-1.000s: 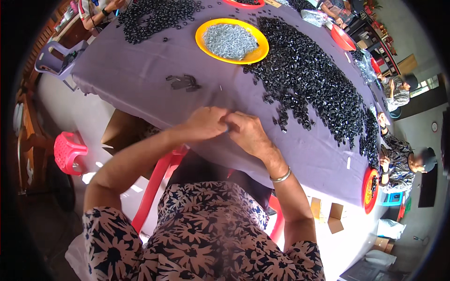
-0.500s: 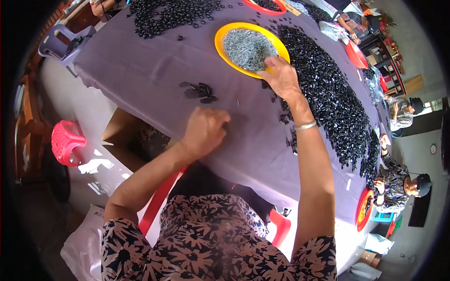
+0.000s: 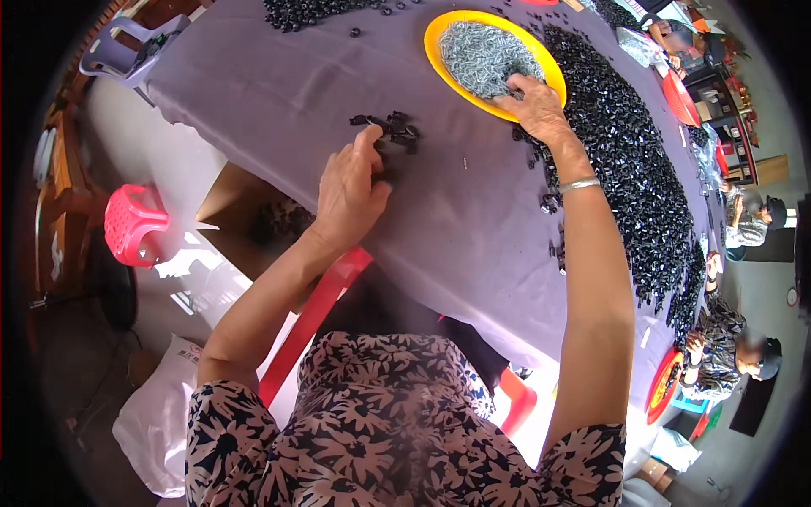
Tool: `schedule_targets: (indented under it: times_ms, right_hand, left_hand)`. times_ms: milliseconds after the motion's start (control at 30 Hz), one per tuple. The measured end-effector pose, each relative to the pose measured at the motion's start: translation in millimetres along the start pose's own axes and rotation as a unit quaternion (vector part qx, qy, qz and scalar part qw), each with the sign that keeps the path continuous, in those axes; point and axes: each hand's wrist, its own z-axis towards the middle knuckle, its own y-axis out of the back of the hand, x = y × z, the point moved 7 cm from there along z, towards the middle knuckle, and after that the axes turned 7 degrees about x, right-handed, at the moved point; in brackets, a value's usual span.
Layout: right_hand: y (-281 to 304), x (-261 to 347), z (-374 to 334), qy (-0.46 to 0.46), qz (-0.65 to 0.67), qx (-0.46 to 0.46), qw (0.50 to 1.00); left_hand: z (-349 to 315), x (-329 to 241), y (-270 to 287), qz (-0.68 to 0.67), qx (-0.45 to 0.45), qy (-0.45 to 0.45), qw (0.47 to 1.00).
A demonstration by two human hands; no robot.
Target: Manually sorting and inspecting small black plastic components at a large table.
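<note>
While right hand [image 3: 534, 108] pinches silver screws [image 3: 481, 55] in yellow bowl [image 3: 439, 63] (few only), left hand [image 3: 348, 190], fingers together, should steady small black parts [image 3: 390, 128].

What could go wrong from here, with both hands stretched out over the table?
The right hand digs into the heaped silver parts in the yellow dish; some could spill over its rim. The left hand touches a small cluster of black parts and might scatter them across the purple cloth. The right forearm crosses the big black pile, so it could drag pieces off.
</note>
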Motion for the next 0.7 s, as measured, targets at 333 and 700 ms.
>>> schedule_targets:
  times_ms: [333,700]
  right_hand:
    - [0,5,-7,0.050,0.050,0.004,0.997]
    - [15,37,-106,0.072,0.105,-0.066,0.990]
  left_hand:
    - [-4,6,-3,0.003,-0.012,0.029,0.999]
    - [1,-2,-3,0.032,-0.027,-0.012,0.999]
